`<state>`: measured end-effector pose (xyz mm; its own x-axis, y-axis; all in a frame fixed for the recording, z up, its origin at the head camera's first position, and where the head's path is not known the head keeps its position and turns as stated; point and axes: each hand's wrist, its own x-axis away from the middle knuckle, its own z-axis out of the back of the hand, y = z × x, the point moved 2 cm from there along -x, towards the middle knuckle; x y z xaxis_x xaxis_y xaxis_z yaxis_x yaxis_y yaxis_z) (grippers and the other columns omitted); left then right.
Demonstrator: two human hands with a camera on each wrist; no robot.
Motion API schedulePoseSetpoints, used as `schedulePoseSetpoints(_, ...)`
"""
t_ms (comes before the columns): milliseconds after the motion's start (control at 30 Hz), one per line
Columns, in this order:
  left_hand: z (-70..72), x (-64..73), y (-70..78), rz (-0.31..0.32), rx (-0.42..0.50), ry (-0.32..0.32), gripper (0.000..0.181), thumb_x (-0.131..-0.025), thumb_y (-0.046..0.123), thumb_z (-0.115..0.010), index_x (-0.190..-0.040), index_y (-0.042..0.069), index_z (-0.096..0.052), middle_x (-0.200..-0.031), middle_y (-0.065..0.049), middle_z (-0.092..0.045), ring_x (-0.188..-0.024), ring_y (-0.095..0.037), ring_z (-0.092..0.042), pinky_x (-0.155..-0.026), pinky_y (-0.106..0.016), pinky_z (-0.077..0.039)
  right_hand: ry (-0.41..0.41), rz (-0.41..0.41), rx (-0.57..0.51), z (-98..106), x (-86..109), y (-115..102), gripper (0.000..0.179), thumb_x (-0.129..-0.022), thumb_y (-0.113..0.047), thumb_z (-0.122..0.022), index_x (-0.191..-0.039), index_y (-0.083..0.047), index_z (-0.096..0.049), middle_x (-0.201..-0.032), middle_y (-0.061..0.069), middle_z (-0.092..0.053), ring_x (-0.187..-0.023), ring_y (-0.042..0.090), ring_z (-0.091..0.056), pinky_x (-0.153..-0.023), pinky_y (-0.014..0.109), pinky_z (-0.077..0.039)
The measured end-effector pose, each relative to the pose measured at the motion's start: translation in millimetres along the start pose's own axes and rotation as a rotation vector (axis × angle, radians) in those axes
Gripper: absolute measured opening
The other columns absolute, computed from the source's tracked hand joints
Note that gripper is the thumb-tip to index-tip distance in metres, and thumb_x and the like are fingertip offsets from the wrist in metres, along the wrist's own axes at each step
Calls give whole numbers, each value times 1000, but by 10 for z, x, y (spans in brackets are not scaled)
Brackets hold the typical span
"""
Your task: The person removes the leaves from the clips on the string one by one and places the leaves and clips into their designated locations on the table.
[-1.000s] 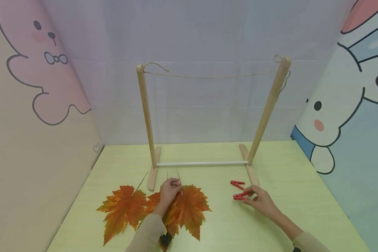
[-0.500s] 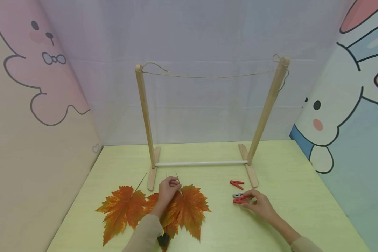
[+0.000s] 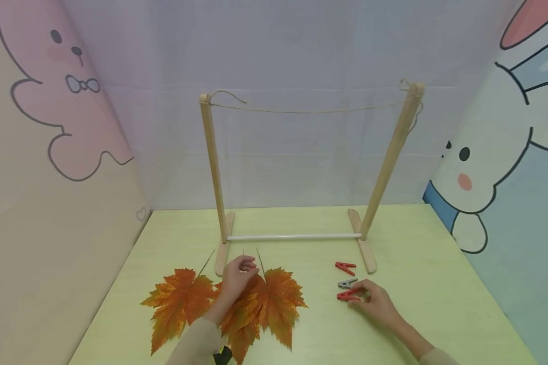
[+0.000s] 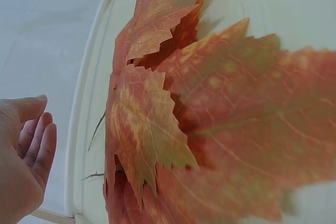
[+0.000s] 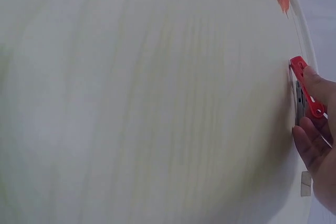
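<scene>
My right hand (image 3: 380,305) pinches a red clothespin (image 3: 345,295) low over the table; in the right wrist view thumb and fingers sit around the red clothespin (image 5: 301,74). Just behind it lies a grey clothespin (image 3: 345,284), and farther back another red clothespin (image 3: 345,266). My left hand (image 3: 237,278) hovers above the stems of the orange maple leaves, fingers loosely curled, holding nothing in the left wrist view. One maple leaf (image 3: 175,304) lies at the left; others overlap, with a maple leaf (image 3: 276,304) on the right and part of the pile under the left forearm.
A wooden frame stands behind, with a left post (image 3: 213,167), a right post (image 3: 391,162) and a white crossbar (image 3: 292,236). Twine (image 3: 301,111) is strung between the post tops. Printed cartoon panels flank the pale yellow table (image 3: 438,263).
The grey clothespin has come into sight and now lies apart behind the red one in my right hand, which has moved slightly nearer. My left hand has drifted left from the leaf stem.
</scene>
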<state>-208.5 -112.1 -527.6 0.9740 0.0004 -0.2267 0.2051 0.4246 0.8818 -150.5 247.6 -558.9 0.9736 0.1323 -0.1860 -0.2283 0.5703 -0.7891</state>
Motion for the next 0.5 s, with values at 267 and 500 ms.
schedulePoseSetpoints(267, 178, 124, -12, -8, -4, 2, 19, -74, 0, -71, -92, -3, -65, -75, -7, -65, -67, -17, -62, -60, -23, -52, 33, 80, 68, -7, 42, 14, 29, -64, -15, -80, -88, -11, -64, -84, -4, -63, -67, 2, -49, -52, 19, -42)
schedulePoseSetpoints(500, 280, 188, -57, 64, 14, 0, 20, -74, -1, -72, -93, -4, -65, -77, -10, -65, -68, -19, -62, -60, -21, -51, 28, 85, 164, -20, 62, 38, 30, -62, -20, -82, -86, -17, -64, -84, -10, -61, -67, 0, -45, -56, 19, -39)
